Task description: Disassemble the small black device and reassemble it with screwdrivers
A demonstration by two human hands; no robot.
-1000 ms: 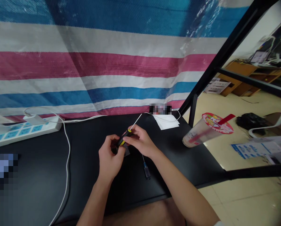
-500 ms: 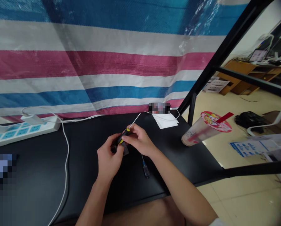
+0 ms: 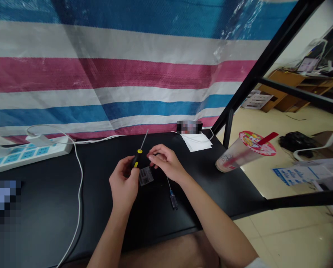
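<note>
My left hand (image 3: 124, 184) grips a black and yellow screwdriver (image 3: 137, 155) by its handle, with the thin shaft pointing up and away. My right hand (image 3: 166, 162) hovers just right of it, fingers curled and pinched, apart from the screwdriver; I cannot make out anything in them. Between the hands a small grey device with a label (image 3: 146, 175) lies flat on the black table (image 3: 57, 208). A second small screwdriver with a blue clear handle (image 3: 172, 195) lies on the table under my right wrist.
A white power strip (image 3: 26, 153) with a white cable (image 3: 79, 186) sits at the left. White folded paper (image 3: 196, 142) lies at the back. A plastic drink cup with a red straw (image 3: 240, 152) stands at the table's right edge by a black frame post (image 3: 228, 130).
The right hand has let go of the black and yellow screwdriver, which the left hand now holds alone, swung left and more upright. The grey device now lies uncovered on the table.
</note>
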